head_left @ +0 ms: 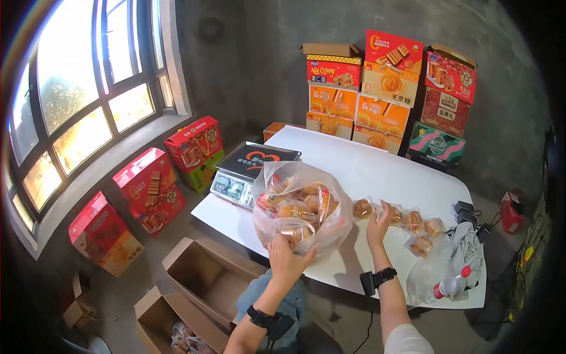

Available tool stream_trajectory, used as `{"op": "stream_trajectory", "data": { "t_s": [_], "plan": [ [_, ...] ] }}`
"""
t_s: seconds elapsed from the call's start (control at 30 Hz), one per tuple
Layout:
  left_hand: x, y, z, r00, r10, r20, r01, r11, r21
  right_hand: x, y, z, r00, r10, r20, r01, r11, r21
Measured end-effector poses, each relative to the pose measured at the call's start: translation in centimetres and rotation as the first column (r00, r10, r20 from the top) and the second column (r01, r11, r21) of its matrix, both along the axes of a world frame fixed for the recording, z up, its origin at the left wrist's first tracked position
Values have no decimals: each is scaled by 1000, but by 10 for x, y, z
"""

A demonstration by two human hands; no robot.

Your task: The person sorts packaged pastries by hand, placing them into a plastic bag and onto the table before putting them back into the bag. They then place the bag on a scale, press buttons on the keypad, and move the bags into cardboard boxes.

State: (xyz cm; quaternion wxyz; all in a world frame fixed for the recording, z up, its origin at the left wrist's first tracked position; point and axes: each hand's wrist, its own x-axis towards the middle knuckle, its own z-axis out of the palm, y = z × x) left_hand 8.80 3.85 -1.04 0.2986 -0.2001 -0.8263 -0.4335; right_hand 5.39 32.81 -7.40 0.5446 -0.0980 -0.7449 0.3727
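A clear plastic bag [336, 242] filled with wrapped buns [298, 209] stands upright with its mouth wide at the near side of the table. My left hand [286, 259] is closed on the bag's near rim, thumb to the right. To the right of the bag, my right hand [378, 224] is among loose wrapped buns, fingers up and slightly apart. One wrapped bun [364, 207] lies just left of its fingertips, another wrapped bun [394, 214] just right. Whether the fingers touch either wrapper is hard to see. Several more wrapped buns [414, 220] lie farther right.
Behind the bag is a digital scale [233, 187] with a black box lid [259, 158] on it. A bottle [451, 286], grey cloth [469, 248] and black adapters [466, 211] crowd the table's right end. Open cartons [206, 277] stand on the floor; snack boxes [386, 88] are stacked behind.
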Motion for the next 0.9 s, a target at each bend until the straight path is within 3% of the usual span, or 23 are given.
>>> {"op": "stream_trajectory", "data": {
  "t_s": [0.07,0.1,0.13,0.17,0.23,0.3,0.37,0.53,0.7,0.77,0.9],
  "plan": [
    [-3,-5,-11,999,33,11,-33,999,9,-18,21,-15,945,-256,205,207,950,234],
    [-7,-9,-24,999,-14,42,9,994,109,-28,30,-23,945,-250,210,200,952,233],
    [-8,-13,-30,996,-62,67,46,977,210,-38,36,-28,899,-295,323,201,935,293],
    [-8,-15,-35,996,-55,70,39,978,206,-47,39,-35,837,-342,426,195,915,352],
    [-6,-17,-36,979,-168,112,114,918,380,-60,35,-34,791,-388,474,189,891,414],
    [-10,-21,-39,979,-184,86,146,931,334,-72,33,-42,741,-432,515,174,863,474],
    [-13,-23,-42,977,-206,64,180,941,285,-79,34,-57,586,-421,692,46,870,491],
    [-15,-19,-40,965,-264,6,236,872,428,-68,18,-64,528,-505,683,12,809,588],
    [-19,-22,-40,953,-302,9,280,894,350,-57,30,-55,553,-446,704,-37,831,556],
    [-21,-21,-39,949,-314,31,286,898,334,-57,30,-51,609,-467,641,-67,775,628],
    [-18,-20,-29,947,-322,-8,300,873,385,-65,29,-52,577,-536,616,-75,717,694]
  ]
}}
